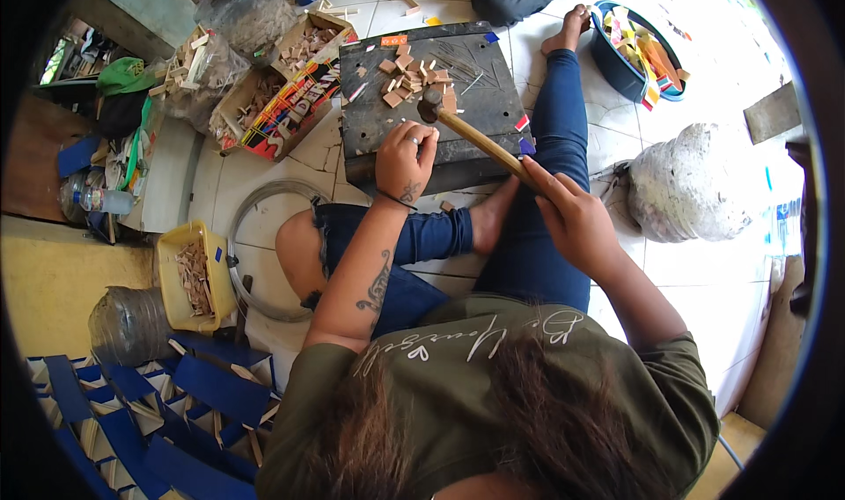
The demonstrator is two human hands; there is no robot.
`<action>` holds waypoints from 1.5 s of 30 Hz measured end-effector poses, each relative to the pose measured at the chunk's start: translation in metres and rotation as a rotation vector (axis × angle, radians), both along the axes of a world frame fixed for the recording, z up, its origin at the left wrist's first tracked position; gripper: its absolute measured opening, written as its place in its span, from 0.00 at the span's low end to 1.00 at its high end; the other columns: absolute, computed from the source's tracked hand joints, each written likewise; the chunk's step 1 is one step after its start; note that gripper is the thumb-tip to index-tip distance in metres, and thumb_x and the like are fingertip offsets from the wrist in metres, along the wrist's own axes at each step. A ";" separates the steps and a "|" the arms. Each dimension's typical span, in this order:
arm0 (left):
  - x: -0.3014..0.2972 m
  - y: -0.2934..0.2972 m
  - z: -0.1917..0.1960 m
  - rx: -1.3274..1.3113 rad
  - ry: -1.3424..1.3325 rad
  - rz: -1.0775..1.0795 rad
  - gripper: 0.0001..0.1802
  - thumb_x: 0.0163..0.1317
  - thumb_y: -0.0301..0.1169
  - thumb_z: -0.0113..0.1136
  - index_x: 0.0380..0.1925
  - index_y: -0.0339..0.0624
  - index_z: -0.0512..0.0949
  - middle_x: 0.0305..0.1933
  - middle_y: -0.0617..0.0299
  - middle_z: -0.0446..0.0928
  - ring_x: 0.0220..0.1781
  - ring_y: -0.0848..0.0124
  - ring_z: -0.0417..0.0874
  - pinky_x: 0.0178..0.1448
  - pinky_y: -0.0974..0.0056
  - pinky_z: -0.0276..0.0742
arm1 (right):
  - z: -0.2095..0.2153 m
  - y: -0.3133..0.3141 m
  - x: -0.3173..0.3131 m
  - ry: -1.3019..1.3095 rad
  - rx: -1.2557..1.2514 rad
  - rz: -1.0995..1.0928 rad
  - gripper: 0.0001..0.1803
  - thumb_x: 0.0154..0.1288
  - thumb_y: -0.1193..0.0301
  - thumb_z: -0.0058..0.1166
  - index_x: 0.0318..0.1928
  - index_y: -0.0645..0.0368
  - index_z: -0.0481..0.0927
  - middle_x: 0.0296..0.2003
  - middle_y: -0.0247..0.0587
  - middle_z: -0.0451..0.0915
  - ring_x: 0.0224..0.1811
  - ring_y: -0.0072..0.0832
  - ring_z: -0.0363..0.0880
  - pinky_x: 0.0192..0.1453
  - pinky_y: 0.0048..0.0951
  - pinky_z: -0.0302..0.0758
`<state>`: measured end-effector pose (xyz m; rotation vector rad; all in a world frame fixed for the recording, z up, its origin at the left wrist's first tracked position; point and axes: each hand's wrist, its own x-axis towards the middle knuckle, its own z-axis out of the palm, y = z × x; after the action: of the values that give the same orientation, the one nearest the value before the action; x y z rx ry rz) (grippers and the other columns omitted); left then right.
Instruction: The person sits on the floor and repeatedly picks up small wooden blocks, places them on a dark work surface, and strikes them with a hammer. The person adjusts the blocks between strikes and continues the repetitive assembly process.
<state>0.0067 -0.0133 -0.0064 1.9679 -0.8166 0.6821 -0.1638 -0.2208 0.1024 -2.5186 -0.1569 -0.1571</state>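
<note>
Olive shirt [458, 386]: nearest, lower middle.
Right hand [576, 223]: wrapped round the wooden handle, index finger laid along it; grasping.
Left hand [405, 157]: fingers curled in, thumb against them, over the block's near edge; cannot tell if something small is pinched.
Hammer [482, 141]: in right hand, over the block's near half.
Long axis: slanting, lower right to upper left; grip end toward the person, head end away, just beyond left hand.
Hammer head [429, 105]: dark, just at the wood pile's near side; contact cannot be told.
Black block [495, 104]: low, between left hand and extended right leg.
Wood pieces [405, 79]: loose heap on block, many angles.
Thin metal rods [465, 63]: beyond heap, toward the right.
Printed carton [290, 104]: left of block, wood bits inside.
Dark basin [613, 70]: far right, coloured scraps inside.
</note>
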 end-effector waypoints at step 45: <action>-0.065 0.151 0.001 -0.483 0.757 0.322 0.07 0.67 0.28 0.62 0.40 0.35 0.80 0.39 0.61 0.83 0.40 0.76 0.82 0.47 0.72 0.77 | -0.085 -0.052 0.161 -0.127 -0.313 -0.374 0.24 0.67 0.73 0.48 0.64 0.48 0.72 0.46 0.48 0.75 0.46 0.49 0.79 0.47 0.48 0.77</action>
<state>-0.0586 0.1372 -0.0058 1.7089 0.1226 0.2263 -0.0024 -0.2726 0.0177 -2.8276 0.2614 -0.4760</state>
